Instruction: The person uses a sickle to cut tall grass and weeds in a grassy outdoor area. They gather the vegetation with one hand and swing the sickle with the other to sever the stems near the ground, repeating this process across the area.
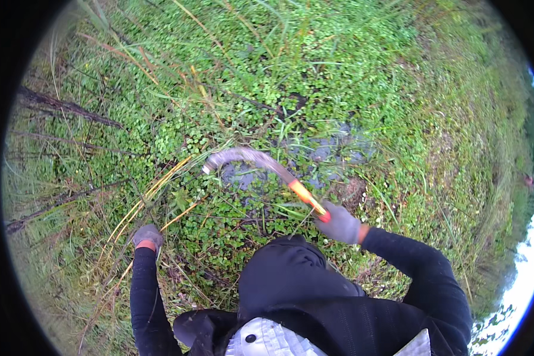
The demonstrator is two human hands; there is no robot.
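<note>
My right hand (341, 224), in a grey glove, is closed around the red and yellow handle of a sickle (301, 190). Its curved blade (253, 156) arcs to the left, blurred, above low leafy plants. At the lower left, my left hand (147, 236), also gloved in grey, grips a yellow stalk (184, 214) that runs up and right from it. Several more long yellow stalks and grass blades (160, 183) lean past that hand, their upper ends close to the blade's tip. My left fingers are mostly hidden behind the back of the glove.
Dark wet mud or water (322, 153) shows between the plants past the sickle. Dark woody branches (71, 109) reach in from the left. Tall grass stems (204, 31) stand ahead. My dark-clothed knee (280, 271) is just below the work area.
</note>
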